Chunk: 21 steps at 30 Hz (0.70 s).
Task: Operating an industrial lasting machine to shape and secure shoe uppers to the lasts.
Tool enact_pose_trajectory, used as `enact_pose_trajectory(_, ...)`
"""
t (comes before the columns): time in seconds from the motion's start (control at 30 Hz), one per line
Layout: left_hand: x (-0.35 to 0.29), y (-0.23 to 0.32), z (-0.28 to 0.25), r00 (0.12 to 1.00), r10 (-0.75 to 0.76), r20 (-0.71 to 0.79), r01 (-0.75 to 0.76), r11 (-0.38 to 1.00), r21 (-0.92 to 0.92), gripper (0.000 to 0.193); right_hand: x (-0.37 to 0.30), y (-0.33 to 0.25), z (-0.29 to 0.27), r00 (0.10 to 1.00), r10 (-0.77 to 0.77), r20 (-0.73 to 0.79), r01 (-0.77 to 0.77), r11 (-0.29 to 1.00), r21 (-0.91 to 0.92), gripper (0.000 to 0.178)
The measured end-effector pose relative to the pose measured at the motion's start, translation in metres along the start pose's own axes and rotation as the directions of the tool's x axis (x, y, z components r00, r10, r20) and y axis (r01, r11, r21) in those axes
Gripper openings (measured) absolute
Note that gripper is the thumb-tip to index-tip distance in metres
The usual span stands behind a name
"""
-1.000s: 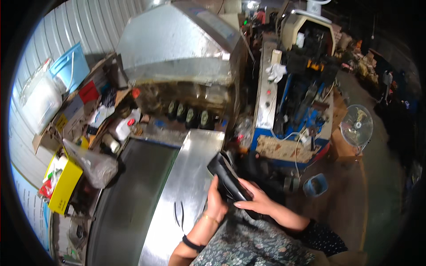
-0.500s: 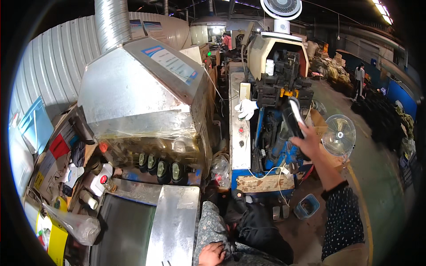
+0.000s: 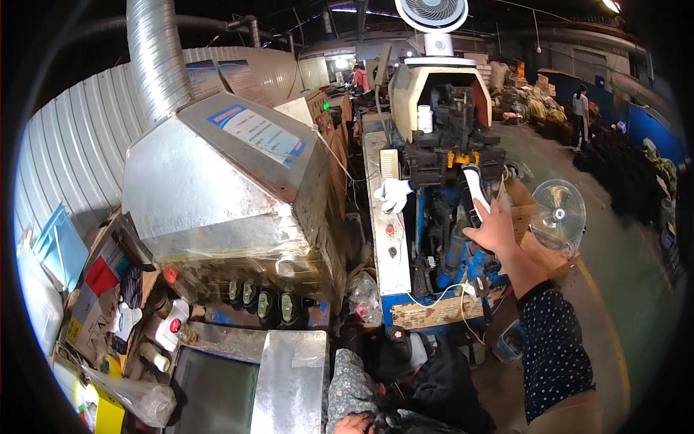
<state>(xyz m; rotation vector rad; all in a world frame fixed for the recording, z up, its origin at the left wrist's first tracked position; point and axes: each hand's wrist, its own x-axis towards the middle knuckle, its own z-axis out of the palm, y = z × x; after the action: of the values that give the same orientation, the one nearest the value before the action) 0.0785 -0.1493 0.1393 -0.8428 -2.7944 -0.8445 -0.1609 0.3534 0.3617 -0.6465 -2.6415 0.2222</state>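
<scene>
My right hand [image 3: 497,230] is stretched out at the right, gripping a black shoe with a white sole [image 3: 473,189]. The shoe stands upright against the front of a blue and black machine [image 3: 448,166], just under its dark clamping head. My dark dotted sleeve [image 3: 555,347] runs down to the lower right. Only part of my left hand [image 3: 354,424] shows at the bottom edge; it rests on patterned fabric on my lap, and its fingers are hidden.
A large sheet-metal hood [image 3: 231,188] with a ribbed duct [image 3: 155,58] fills the left, and a metal conveyor plate [image 3: 289,383] lies below it. A white glove [image 3: 394,194] lies on the machine. A floor fan [image 3: 558,213] stands at right. Boxes and bottles [image 3: 123,304] crowd the left. A person [image 3: 580,108] stands far back.
The view has lifted from the conveyor plate to the machine. My right hand carried the shoe from my lap up to the machine's front. My left hand let go and dropped to my lap.
</scene>
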Motion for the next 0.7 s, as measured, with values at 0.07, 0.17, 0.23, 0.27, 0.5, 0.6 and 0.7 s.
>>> enact_pose_trajectory(0.07, 0.002, 0.000, 0.003, 1.000, 0.019, -0.006, -0.019, 1.000, 0.013, 0.023, 0.002, 0.007, 0.000, 1.000, 0.009, -0.018, -0.008, 0.999, 0.041, 0.085)
enact_pose_trajectory(0.17, 0.005, 0.002, 0.006, 0.998, 0.053, -0.018, -0.053, 0.998, 0.030, 0.022, 0.003, 0.024, 0.005, 0.997, 0.021, -0.074, -0.012, 0.993, 0.114, 0.084)
enact_pose_trajectory(0.23, 0.007, 0.001, 0.005, 0.997, 0.068, -0.034, -0.066, 0.997, 0.048, 0.022, 0.003, 0.022, 0.002, 0.996, 0.025, -0.088, -0.018, 0.997, 0.079, 0.084)
enact_pose_trajectory(0.27, 0.007, 0.002, 0.007, 0.998, 0.051, -0.045, -0.050, 0.998, 0.029, 0.022, 0.004, 0.022, 0.001, 0.995, 0.024, -0.099, -0.017, 0.997, 0.070, 0.083)
enact_pose_trajectory(0.5, -0.019, -0.002, -0.002, 0.999, -0.051, -0.001, 0.051, 0.996, -0.070, 0.022, 0.038, -0.013, 0.008, 0.999, 0.012, -0.034, -0.009, 0.996, 0.088, 0.081)
enact_pose_trajectory(0.6, -0.032, -0.018, -0.021, 0.986, -0.102, 0.132, 0.140, 0.936, -0.321, 0.032, 0.041, -0.009, -0.008, 0.994, 0.019, -0.105, -0.012, 0.998, 0.068, 0.074)
enact_pose_trajectory(0.7, -0.054, -0.006, -0.072, 0.901, -0.414, 0.128, 0.432, 0.829, -0.355, 0.032, 0.084, 0.024, 0.017, 0.998, -0.057, -0.020, 0.059, 0.988, 0.145, 0.077)
